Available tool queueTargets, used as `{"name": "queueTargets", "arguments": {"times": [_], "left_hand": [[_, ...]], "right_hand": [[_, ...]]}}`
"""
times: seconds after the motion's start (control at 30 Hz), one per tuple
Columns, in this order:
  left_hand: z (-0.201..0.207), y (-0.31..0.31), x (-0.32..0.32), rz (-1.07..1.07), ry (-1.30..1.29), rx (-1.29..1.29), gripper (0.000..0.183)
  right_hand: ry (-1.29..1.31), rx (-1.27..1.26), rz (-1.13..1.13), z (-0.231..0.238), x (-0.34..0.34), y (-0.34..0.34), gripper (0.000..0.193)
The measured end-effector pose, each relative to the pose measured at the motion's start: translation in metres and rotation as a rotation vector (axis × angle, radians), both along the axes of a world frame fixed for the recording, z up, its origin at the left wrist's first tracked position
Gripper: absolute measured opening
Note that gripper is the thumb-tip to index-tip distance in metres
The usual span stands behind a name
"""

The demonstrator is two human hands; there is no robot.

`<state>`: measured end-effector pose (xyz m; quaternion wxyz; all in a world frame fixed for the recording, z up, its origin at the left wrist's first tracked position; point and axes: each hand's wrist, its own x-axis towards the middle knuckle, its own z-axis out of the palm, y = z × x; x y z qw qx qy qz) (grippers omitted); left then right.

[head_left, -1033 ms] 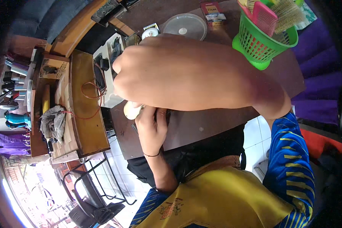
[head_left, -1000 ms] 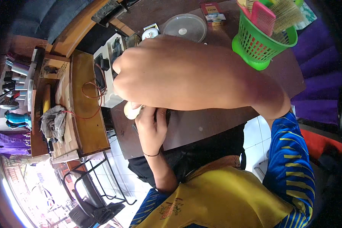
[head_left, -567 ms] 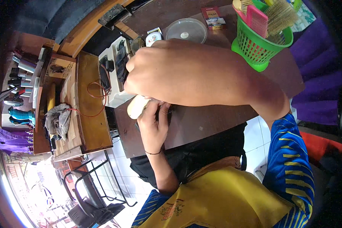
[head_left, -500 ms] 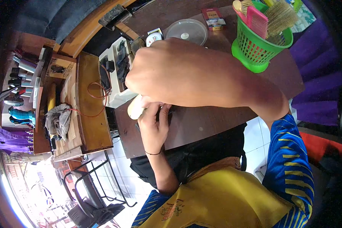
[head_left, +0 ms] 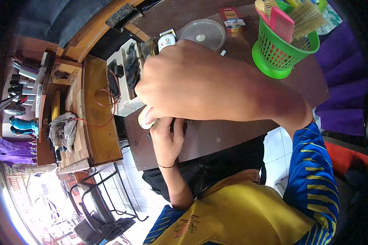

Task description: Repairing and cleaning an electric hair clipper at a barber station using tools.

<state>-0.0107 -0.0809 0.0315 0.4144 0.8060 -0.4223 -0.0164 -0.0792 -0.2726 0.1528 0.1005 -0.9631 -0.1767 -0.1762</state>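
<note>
Both my hands are together over the left part of the dark brown table point(head_left: 233, 126). My right hand point(head_left: 165, 83) is closed in a fist, back upward, with its forearm crossing from the right. Its thumb presses on a cream-coloured, rounded object point(head_left: 142, 118), whose smooth end sticks out at the left; the remainder is hidden. Just below, my left hand point(head_left: 166, 136) has its fingers curled in under the right. What those fingers hold is covered by the right hand. Something dark shows beside the left thumb, too hidden to name.
A green plastic basket point(head_left: 274, 61) with a pink comb point(head_left: 282, 25) and brushes stands at the right. Beyond my hands lie a round clear lid point(head_left: 210, 38) and a small red box point(head_left: 232, 19). A white tray point(head_left: 122, 104) with black clipper-like tools is at the left.
My right hand and wrist have dropped slightly, and its thumb now lies farther down over the cream object, covering more of it. A small white item on the table has come into sight.
</note>
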Motion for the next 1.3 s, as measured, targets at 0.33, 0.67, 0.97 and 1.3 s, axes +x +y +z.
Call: {"name": "queueTargets", "arguments": {"times": [0.33, 0.67, 0.97, 1.3], "left_hand": [[0.008, -0.001, -0.008, -0.038, -0.025, -0.016, 0.009], [-0.006, -0.006, 0.005, -0.054, -0.118, -0.152, 0.008], [-0.009, -0.004, -0.001, -0.053, -0.172, -0.129, 0.011], [-0.015, 0.002, 0.004, -0.04, -0.21, -0.133, 0.011]], "right_hand": [[-0.257, 0.156, 0.113, -0.027, -0.003, 0.001, 0.021], [0.132, 0.243, 0.074, 0.0, 0.007, -0.004, 0.018], [0.182, 0.249, -0.007, 0.005, -0.004, 0.007, 0.021], [0.082, 0.179, 0.018, 0.006, -0.003, 0.017, 0.025]]}}
